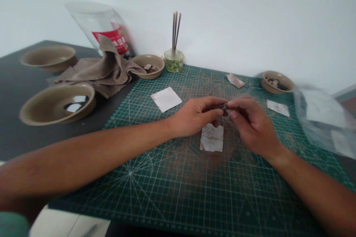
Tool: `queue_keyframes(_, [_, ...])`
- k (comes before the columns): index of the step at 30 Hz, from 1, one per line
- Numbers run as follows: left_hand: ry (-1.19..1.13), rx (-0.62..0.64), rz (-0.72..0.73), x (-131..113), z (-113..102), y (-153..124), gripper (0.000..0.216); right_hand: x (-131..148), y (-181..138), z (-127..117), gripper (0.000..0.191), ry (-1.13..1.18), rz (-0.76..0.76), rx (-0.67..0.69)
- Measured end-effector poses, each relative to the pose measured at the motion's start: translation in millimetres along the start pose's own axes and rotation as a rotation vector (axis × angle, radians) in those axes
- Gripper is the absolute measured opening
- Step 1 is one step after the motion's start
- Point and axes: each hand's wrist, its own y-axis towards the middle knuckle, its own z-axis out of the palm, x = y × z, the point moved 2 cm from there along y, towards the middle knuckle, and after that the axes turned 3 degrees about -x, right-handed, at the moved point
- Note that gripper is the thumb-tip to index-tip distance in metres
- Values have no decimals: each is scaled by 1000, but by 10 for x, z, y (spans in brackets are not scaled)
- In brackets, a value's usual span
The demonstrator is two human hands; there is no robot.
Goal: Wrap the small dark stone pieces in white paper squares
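My left hand [196, 115] and my right hand [251, 124] meet over the green cutting mat [178, 181]. Between their fingertips is a small dark brown piece [224, 108]; its kind is too small and blurred to tell. Both hands have thumb and fingers pinched on it. Just below them lies a worn, creased whitish square sheet [211, 139] with brown stains. To the left of my left hand a cleaner white square [166, 99] rests flat. Reddish-brown dust is spread over the mat around the sheet.
Bowls stand at left: one with water [57, 105], one behind it [50, 57], one with small pieces [148, 66]. A brown cloth [94, 72], clear jar [97, 26] and reed diffuser [174, 59] are behind. At right are another bowl [278, 82] and a plastic bag [322, 118].
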Motion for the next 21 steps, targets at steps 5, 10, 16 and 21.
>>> queue_keyframes(5, [63,19,6,-4,6,-7,26,-3,23,-33,23,-196,-117,-53])
queue_keyframes(10, [169,31,18,-18,12,1,26,10,22,-2,29,-240,-183,-47])
queue_keyframes(16, [385,66,75,-76,-26,-8,32,75,20,-4,27,-259,-230,-60])
queue_keyframes(21, [703,186,177,-183,-159,-20,26,145,15,-63,26,-203,-241,-18])
